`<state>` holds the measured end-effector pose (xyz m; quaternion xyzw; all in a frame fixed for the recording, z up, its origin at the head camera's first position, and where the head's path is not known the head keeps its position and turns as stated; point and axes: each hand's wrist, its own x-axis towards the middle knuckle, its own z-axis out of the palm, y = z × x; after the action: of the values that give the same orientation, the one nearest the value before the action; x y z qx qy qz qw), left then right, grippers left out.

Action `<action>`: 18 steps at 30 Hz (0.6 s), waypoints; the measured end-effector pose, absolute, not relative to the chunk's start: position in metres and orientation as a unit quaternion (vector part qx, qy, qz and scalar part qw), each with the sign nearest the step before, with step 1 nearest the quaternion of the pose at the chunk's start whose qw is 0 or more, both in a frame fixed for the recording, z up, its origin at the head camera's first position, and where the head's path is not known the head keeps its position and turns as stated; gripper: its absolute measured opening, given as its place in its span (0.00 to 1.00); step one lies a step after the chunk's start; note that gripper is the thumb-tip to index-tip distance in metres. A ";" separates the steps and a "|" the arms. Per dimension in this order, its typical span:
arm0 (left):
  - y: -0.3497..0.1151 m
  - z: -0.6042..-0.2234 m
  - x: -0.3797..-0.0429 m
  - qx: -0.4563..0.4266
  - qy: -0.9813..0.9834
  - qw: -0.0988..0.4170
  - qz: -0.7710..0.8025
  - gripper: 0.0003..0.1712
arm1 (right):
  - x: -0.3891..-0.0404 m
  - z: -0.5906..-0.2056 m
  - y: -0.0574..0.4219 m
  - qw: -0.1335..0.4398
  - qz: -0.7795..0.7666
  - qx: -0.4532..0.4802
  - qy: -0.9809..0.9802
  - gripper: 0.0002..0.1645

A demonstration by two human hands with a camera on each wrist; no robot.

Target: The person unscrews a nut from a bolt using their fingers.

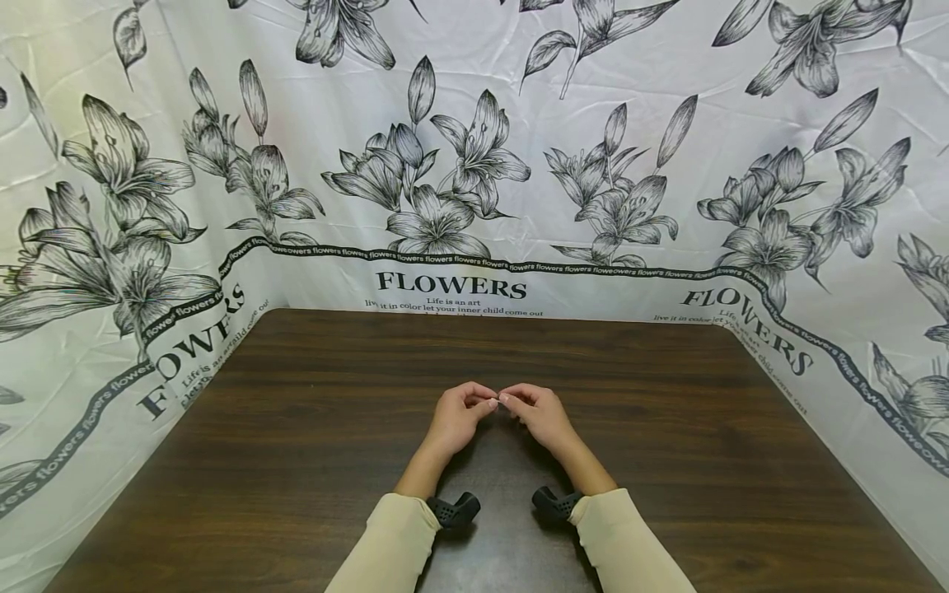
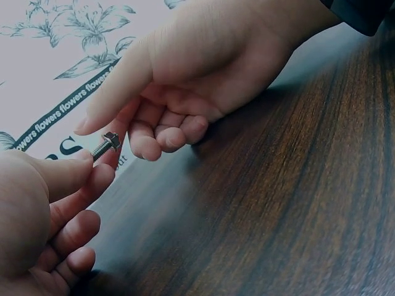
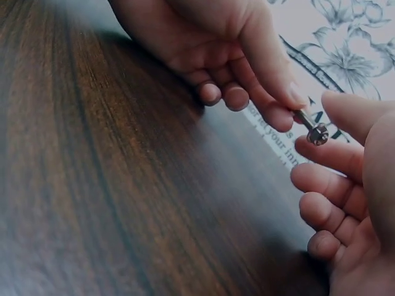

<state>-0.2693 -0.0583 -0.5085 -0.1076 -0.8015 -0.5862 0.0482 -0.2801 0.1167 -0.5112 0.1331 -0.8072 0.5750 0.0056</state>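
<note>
A small metal screw (image 2: 105,147) with a threaded shank and a wide flanged head is up between the two hands, above the table. My left hand (image 1: 455,422) pinches its shank end between thumb and index finger, the other fingers loosely bent. My right hand (image 1: 547,420) is at the head end. In the right wrist view its thumb (image 3: 352,114) stands apart from the screw head, while its index finger (image 3: 330,157) lies close below the head. The fingertips of both hands almost meet in the head view, where the screw is barely visible.
A dark wood-grain table (image 1: 334,395) spreads under both hands. White cloth (image 1: 593,292) printed with black flowers and lettering hangs around its back and sides. Each wrist carries a black camera mount (image 1: 455,511), just past a pale sleeve (image 1: 393,543).
</note>
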 end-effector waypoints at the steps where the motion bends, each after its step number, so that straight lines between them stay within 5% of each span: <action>1: -0.058 -0.509 -0.269 -0.106 -0.802 0.048 -0.586 0.03 | -0.280 -0.511 0.116 0.007 0.570 0.131 -0.811 0.12; 18: -0.057 -0.509 -0.269 -0.104 -0.801 0.047 -0.587 0.03 | -0.279 -0.511 0.114 0.036 0.503 0.135 -0.853 0.20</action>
<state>-0.2693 -0.0574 -0.5087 -0.1042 -0.8015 -0.5870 0.0466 -0.2789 0.1139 -0.5105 0.1354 -0.8526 0.5034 0.0364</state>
